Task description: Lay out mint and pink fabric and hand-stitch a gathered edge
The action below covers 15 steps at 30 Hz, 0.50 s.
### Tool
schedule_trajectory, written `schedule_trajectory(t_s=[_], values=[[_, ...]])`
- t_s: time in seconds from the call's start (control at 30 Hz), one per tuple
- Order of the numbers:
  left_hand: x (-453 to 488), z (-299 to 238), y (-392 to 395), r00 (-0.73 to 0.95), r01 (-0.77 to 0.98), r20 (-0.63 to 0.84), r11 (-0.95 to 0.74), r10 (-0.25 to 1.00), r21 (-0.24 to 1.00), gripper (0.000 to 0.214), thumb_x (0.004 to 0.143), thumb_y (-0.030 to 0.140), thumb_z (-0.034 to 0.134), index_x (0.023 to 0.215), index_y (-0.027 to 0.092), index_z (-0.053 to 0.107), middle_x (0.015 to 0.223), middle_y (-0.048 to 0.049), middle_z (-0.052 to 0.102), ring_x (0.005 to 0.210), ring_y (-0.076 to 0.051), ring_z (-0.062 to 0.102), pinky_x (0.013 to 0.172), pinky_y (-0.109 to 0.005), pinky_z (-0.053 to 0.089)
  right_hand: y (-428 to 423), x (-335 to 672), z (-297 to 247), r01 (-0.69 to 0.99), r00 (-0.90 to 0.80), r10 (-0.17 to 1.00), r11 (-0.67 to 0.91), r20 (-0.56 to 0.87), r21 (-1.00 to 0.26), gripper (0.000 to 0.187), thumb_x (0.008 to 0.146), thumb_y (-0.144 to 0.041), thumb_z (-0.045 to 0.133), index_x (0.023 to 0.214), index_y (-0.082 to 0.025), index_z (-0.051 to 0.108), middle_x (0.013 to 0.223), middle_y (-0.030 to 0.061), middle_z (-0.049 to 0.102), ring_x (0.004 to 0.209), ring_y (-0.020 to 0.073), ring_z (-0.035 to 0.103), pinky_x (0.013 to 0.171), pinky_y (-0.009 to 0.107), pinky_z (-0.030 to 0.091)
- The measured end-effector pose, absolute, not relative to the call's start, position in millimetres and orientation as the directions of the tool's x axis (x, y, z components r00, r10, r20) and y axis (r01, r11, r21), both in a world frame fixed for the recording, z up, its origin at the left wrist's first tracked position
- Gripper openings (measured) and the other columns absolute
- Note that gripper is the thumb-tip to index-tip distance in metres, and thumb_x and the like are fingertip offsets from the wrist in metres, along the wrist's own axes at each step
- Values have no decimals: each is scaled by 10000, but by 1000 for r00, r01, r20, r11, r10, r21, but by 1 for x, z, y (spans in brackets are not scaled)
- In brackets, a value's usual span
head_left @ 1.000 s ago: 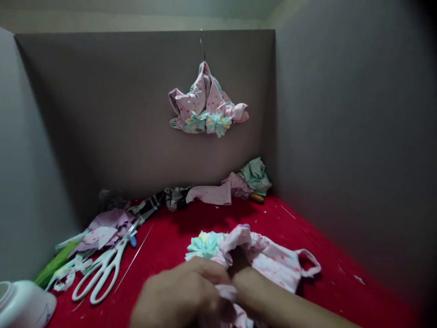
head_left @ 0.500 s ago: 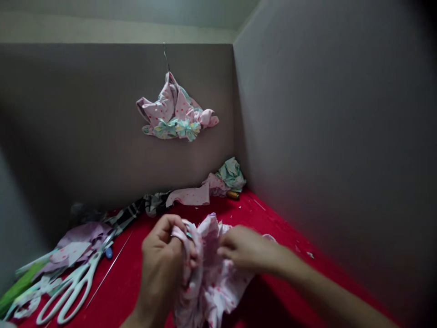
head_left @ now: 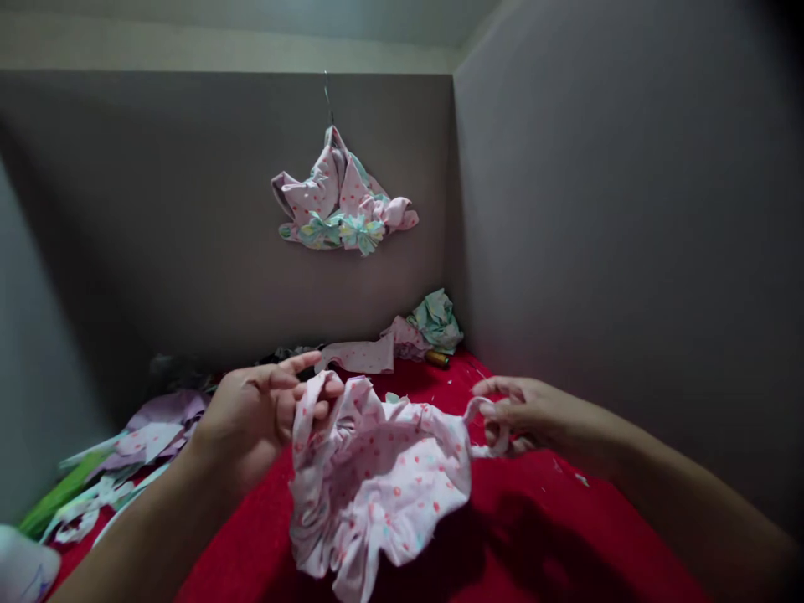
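A small pink garment point(head_left: 377, 473) with red and teal dots hangs spread between my two hands above the red cloth surface point(head_left: 565, 536). My left hand point(head_left: 257, 410) pinches its left upper edge, index finger stretched out. My right hand point(head_left: 524, 414) grips a thin strap at its right corner, fingers curled. The lower part of the garment droops in loose folds.
A similar pink garment point(head_left: 342, 205) with teal bows hangs from a hook on the grey back wall. Fabric scraps point(head_left: 402, 343) and a thread spool point(head_left: 438, 359) lie in the back corner. More scraps point(head_left: 126, 444) lie at left, a white container point(head_left: 22, 569) at bottom left. Grey walls close both sides.
My hands have moved apart and lifted, stretching the bunched garment open between them. The view shifted slightly; the scissors at left are now hidden behind my left arm.
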State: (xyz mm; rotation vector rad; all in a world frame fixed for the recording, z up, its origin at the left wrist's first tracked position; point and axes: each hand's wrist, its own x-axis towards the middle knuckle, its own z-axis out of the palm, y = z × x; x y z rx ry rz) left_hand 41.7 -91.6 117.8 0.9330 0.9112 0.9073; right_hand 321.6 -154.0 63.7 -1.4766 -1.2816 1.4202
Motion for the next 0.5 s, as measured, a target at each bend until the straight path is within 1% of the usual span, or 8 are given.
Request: schedule_trajectory(t_s=[0.07,0.1,0.2,0.27,0.33,0.4,0.43,0.5], values=[[48,128,-102,384,-193,-198,288,902,938,617,585,193,538,1177,147,370,738,-83,623,547,-202,593,522,-296,456,-155,298,92,24,-150,957,-249,-250,-968,478,688,-303,645,1077,-170,400,734,24,594,598,110,555,597,242,452],[53,132,-108,423,-160,-178,266,889,951,631,587,216,578,1181,145,378,748,-89,629,561,-205,599,536,-295,457,-154,286,103,-35,-184,956,-239,-228,-971,506,670,-270,660,1090,-166,398,740,20,583,607,109,551,605,245,454],[68,134,-117,467,-8,-122,142,876,990,626,550,201,675,1130,139,449,784,-95,640,597,-182,599,560,-260,448,-153,249,125,-198,-325,930,-243,-170,-950,416,683,-255,653,1027,-151,442,728,2,527,611,91,524,614,235,448],[76,130,-117,456,103,-67,22,888,994,613,519,177,707,1087,138,482,787,-98,639,625,-191,596,527,-243,435,-153,230,132,-229,-375,916,-241,-143,-943,338,741,-309,615,1003,-153,471,754,8,511,632,87,520,628,233,449],[80,124,-114,453,155,43,-126,891,980,563,508,154,707,1034,138,508,804,-106,633,663,-215,595,496,-242,428,-156,221,135,-174,-396,911,-203,-120,-964,353,783,-383,577,1056,-176,488,832,25,524,702,99,534,660,238,452],[82,118,-113,454,172,136,-237,880,956,473,524,119,676,972,133,527,810,-108,628,678,-222,590,486,-239,430,-161,221,138,-40,-438,893,-135,-104,-990,402,787,-440,563,1105,-204,500,875,29,544,769,116,543,695,245,449],[83,115,-114,459,177,163,-270,873,946,431,531,103,657,944,129,536,797,-106,626,672,-218,586,478,-233,425,-164,224,140,43,-457,884,-93,-103,-995,400,781,-454,564,1090,-202,524,870,29,557,788,127,547,699,246,446],[84,110,-118,463,178,189,-300,866,937,389,532,71,620,911,119,548,734,-92,618,620,-194,572,441,-209,396,-165,234,143,215,-434,896,-2,-97,-977,339,771,-450,571,957,-168,601,792,29,583,773,148,555,665,241,441]])
